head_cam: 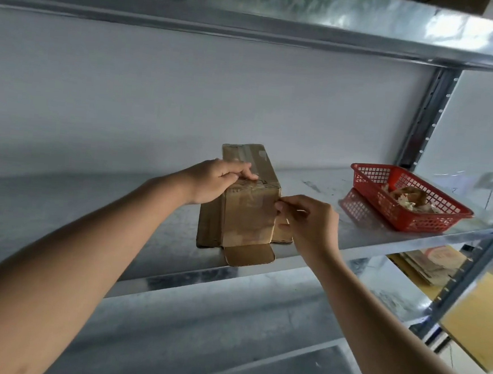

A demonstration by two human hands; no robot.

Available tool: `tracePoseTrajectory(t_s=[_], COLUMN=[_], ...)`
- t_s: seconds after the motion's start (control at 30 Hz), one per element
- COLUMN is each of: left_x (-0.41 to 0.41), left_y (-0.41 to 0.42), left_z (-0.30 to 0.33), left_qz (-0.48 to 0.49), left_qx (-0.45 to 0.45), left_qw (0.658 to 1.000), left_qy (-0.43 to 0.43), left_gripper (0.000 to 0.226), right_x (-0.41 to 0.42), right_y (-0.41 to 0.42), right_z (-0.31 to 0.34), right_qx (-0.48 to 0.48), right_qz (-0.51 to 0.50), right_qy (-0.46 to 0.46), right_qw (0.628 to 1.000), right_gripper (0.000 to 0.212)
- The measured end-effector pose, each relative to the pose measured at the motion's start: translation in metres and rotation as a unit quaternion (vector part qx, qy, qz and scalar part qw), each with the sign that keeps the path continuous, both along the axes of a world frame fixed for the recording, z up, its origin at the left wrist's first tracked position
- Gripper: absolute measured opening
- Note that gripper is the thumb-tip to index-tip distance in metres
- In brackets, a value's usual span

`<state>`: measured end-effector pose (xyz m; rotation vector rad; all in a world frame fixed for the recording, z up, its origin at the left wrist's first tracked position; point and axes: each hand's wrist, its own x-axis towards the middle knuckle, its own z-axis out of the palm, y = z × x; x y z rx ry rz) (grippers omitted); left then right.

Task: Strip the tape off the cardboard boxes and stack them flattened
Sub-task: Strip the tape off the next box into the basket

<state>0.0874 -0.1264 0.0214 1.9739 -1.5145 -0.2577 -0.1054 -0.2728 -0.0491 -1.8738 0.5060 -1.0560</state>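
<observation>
Box [249, 213] stands upright under my gripping left hand [213, 181]; my right hand [307, 221] pinches tape at its right edge.

A single wide-angle view comes from the person's head, facing forward and slightly down toward a galvanised metal shelf [324, 237] at about chest height. The lens sits close: both bare forearms stretch from the bottom corners into the middle of the frame, ending at the shelf's front edge. The wide angle bends the straight lines, so the upper metal shelf [252, 16] bows across the top edge. A white back wall [187, 93] fills the centre. The perforated grey steel upright [421, 118] leans at the right, and lower shelves show beneath the front edge.
</observation>
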Motion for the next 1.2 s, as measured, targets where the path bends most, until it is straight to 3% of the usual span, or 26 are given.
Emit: tracePoseTrajectory(t_s=[0.4, 0.53, 0.7, 0.87, 0.97, 1.07, 1.2], left_x=[-0.010, -0.012, -0.018, -0.026, -0.031, -0.033, -0.037], left_y=[-0.014, -0.013, -0.011, -0.011, -0.012, -0.014, -0.018], left_z=[0.001, 0.003, 0.005, 0.010, 0.010, 0.007, 0.005], left_qz=[0.020, 0.020, 0.032, 0.045, 0.054, 0.057, 0.064], left_qx=[-0.016, -0.013, -0.007, 0.009, -0.004, -0.018, -0.025], left_qw=[0.999, 0.999, 0.998, 0.997, 0.996, 0.995, 0.995], left_qy=[0.022, 0.039, 0.058, 0.058, 0.070, 0.080, 0.070], left_gripper=[0.039, 0.041, 0.041, 0.040, 0.037, 0.036, 0.037], right_x=[-0.002, -0.003, -0.004, -0.012, -0.018, -0.021, -0.017], right_y=[-0.031, -0.044, -0.052, -0.056, -0.061, -0.062, -0.054], right_z=[0.015, 0.019, 0.027, 0.042, 0.051, 0.059, 0.059], right_qx=[0.015, -0.029, -0.209, -0.438, -0.490, -0.491, -0.412], right_qz=[0.080, 0.116, 0.129, 0.112, 0.076, 0.071, 0.087], right_qy=[0.028, 0.062, 0.107, 0.152, 0.144, 0.124, 0.089], right_qw=[0.996, 0.991, 0.963, 0.879, 0.857, 0.859, 0.902], right_gripper=[0.011, 0.017, 0.027, 0.016, 0.010, 0.008, 0.007])
